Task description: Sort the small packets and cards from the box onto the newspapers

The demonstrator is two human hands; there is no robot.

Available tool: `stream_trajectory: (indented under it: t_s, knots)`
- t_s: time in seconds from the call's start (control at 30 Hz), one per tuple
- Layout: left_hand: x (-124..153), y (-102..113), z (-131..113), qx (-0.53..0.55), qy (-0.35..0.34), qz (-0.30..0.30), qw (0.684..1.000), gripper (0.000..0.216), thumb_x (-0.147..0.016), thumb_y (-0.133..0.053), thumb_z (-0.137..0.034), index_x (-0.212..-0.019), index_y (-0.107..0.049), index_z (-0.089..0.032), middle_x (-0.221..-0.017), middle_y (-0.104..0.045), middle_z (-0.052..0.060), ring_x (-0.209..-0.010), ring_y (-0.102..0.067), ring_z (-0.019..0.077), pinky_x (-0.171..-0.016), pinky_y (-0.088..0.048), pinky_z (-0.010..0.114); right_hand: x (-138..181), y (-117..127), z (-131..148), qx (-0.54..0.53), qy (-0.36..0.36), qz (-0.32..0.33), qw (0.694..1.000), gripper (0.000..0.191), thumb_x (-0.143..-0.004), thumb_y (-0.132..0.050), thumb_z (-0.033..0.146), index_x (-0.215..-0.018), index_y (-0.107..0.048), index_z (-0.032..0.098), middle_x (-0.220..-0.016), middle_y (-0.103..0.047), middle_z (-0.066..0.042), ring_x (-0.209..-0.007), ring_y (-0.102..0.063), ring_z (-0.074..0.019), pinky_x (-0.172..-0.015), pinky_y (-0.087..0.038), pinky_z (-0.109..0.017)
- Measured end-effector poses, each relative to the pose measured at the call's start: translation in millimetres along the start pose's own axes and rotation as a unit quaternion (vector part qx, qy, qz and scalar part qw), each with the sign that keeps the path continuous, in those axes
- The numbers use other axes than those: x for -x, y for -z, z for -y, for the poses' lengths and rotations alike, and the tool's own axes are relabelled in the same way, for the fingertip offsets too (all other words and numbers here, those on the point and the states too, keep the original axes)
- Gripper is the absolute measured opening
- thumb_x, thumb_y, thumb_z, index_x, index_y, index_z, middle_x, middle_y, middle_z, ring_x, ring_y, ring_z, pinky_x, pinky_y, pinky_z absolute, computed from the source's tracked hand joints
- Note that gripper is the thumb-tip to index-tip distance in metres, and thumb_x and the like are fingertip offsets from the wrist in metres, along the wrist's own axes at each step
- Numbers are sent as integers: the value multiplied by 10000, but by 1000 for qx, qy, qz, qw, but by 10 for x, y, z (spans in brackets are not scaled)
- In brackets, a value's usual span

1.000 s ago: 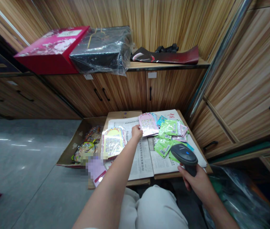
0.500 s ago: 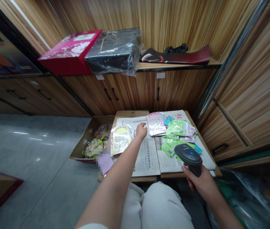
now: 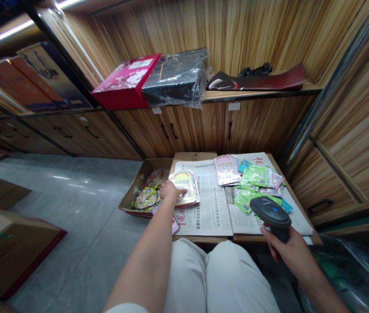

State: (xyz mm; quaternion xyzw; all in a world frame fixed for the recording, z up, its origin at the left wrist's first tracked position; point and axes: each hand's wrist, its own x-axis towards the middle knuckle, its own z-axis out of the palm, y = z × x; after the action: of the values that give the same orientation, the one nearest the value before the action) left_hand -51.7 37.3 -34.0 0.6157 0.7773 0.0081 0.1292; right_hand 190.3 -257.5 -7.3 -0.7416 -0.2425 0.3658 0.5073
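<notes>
My left hand (image 3: 170, 190) lies at the left edge of a stack of shiny foil packets (image 3: 189, 184) with a yellow top one. Its thumb points right across the stack; the other fingers are partly hidden, bent at the edge. In my right hand (image 3: 287, 245) is a black barcode scanner (image 3: 271, 211) with a lit blue light, held over the near right of the newspaper. Just beyond the scanner are loose green packets (image 3: 254, 176), mixed with pink and blue ones. A pile of pink packets (image 3: 226, 168) lies left of these.
Newspaper (image 3: 212, 217) covers the cardboard work surface. An open carton (image 3: 125, 202) of wrapped items adjoins it on the left. Behind stand wooden cupboards (image 3: 197, 130), with a pink box (image 3: 127, 80) and a plastic-wrapped black box (image 3: 174, 78) on the shelf. Cartons (image 3: 18, 248) sit on the floor.
My left hand has moved left, from the bare newspaper between the two piles to the yellow-topped stack. The camera view has turned left. My right hand still holds the scanner in about the same place.
</notes>
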Motion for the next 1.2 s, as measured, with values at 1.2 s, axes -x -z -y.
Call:
stream_trajectory:
  t_s: [1.2]
  knots:
    - [453,-200,-1085,542,-59,238,804,275,-672,-751,-94,-806,-522,-167,-807,-681,21,-766,-684,162,-706,-579,340,-21,-71,48,-16,1,-14,1000,311,-705,-691,469,-810,-550,212,-372,-491,92,-292,-430,-124,-324,-344,-247]
